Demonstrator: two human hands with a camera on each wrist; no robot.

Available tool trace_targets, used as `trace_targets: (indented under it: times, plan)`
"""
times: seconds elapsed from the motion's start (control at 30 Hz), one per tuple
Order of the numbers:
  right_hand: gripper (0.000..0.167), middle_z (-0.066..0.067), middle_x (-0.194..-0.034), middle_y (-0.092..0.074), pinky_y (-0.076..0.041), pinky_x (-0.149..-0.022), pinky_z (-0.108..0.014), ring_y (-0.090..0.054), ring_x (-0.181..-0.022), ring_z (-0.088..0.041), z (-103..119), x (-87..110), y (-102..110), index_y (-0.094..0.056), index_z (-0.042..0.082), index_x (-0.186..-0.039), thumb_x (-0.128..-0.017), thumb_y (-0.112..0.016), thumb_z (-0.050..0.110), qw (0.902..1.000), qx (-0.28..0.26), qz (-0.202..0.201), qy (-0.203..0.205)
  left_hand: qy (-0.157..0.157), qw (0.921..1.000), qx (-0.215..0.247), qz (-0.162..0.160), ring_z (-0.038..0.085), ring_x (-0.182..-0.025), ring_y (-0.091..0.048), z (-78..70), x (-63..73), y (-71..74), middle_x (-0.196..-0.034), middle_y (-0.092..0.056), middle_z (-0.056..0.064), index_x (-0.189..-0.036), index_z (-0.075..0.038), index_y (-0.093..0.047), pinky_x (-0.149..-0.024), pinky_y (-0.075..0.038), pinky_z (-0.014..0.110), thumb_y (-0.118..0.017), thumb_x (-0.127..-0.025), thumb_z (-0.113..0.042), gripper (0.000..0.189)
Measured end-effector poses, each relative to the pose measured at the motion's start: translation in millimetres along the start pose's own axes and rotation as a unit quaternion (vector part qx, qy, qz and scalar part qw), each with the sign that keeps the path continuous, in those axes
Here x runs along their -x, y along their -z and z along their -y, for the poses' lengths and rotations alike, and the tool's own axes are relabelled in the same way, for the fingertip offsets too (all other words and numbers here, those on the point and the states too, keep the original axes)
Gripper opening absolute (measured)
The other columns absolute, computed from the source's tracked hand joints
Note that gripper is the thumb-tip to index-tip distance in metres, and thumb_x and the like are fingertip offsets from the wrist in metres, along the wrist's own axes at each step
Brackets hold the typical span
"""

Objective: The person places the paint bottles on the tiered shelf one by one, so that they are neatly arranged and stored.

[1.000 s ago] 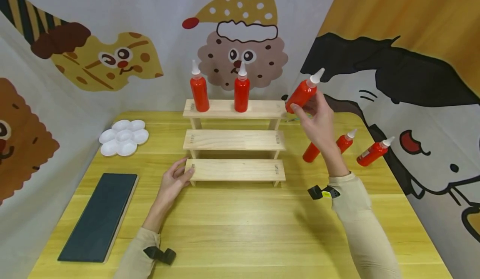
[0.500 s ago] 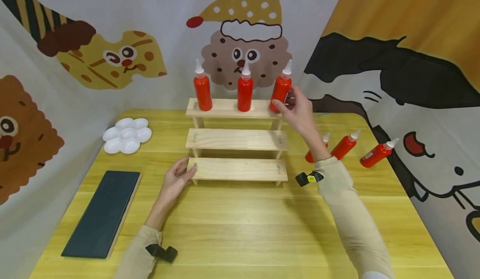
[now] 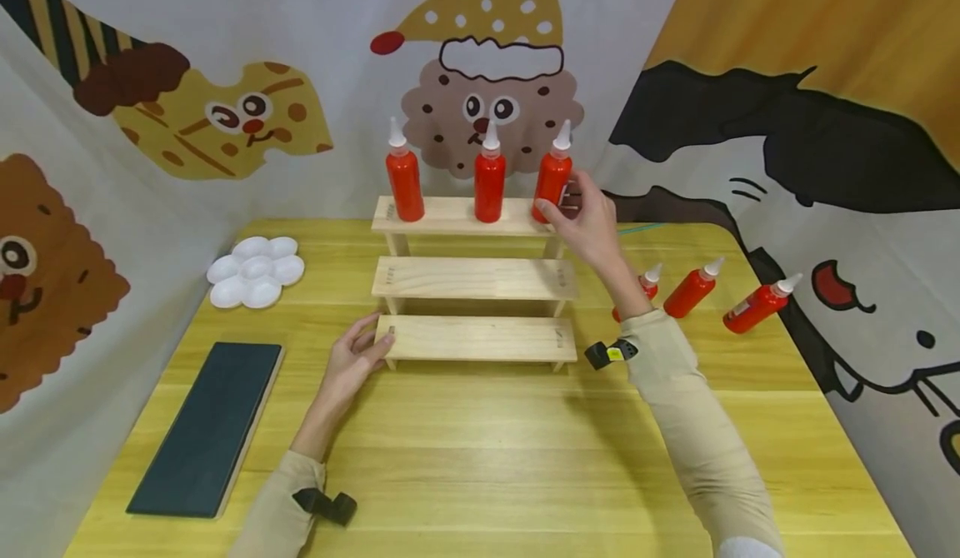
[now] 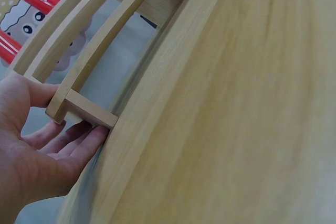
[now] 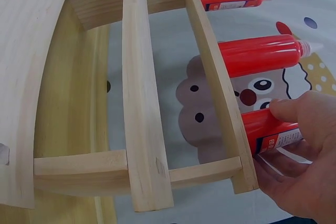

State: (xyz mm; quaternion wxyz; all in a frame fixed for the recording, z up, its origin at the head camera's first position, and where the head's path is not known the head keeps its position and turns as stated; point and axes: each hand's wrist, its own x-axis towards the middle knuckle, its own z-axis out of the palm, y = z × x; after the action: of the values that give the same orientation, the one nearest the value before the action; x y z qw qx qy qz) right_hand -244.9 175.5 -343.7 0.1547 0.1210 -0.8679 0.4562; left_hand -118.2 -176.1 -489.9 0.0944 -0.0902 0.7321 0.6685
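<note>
We see the left hand (image 3: pixel 350 360) gripping the lowest step of a pale, three-tiered wooden rack (image 3: pixel 474 279). Along its top tier we count a first bottle (image 3: pixel 406 187), a second bottle (image 3: pixel 490 189) and, at the right end, a third bottle (image 3: pixel 552 176), all glossy red with pointed white nozzles. The right hand (image 3: pixel 592 223) grips the third near its blue-and-white label (image 5: pixel 281 139). Farther right, more red bottles (image 3: pixel 690 293) are on the desk (image 3: pixel 480 458).

Six bottles (image 3: pixel 489 190), one stand (image 3: pixel 474 280), one palette (image 3: pixel 257 267), one board (image 3: pixel 206 429), two hands (image 3: pixel 351 358)
</note>
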Motion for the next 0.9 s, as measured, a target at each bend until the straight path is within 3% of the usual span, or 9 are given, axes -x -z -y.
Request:
trace_targets:
  times: [0.4, 0.9]
  plan:
    - [0.058, -0.023, -0.128, -0.065, -0.056, -0.102, -0.048, -0.066, -0.115, -0.036, 2, 5.9, 7, -0.049, 0.001, -0.142, -0.093, -0.074, 0.017, 0.9998, -0.018, -0.01, 0.002, -0.005, 1.0, -0.004, -0.003, 0.042, -0.133, -0.053, -0.4, 1.0, -0.9, -0.156, -0.041, 0.026, -0.158, -0.014, -0.034, -0.108, -0.05, 0.049, -0.062, -0.103, -0.025, 0.063]
    - [0.052, -0.019, -0.135, -0.063, -0.049, -0.111, -0.044, -0.06, -0.126, -0.03, -8, 37.4, 75, -0.05, 0.006, -0.144, -0.096, -0.069, 0.016, 0.9955, -0.008, -0.093, -0.017, 0.002, 1.0, -0.008, -0.001, 0.04, -0.136, -0.051, 0.0, 0.4, -1.3, -0.158, -0.039, 0.025, -0.159, -0.017, -0.032, -0.109, -0.05, 0.048, -0.061, -0.103, -0.028, 0.064]
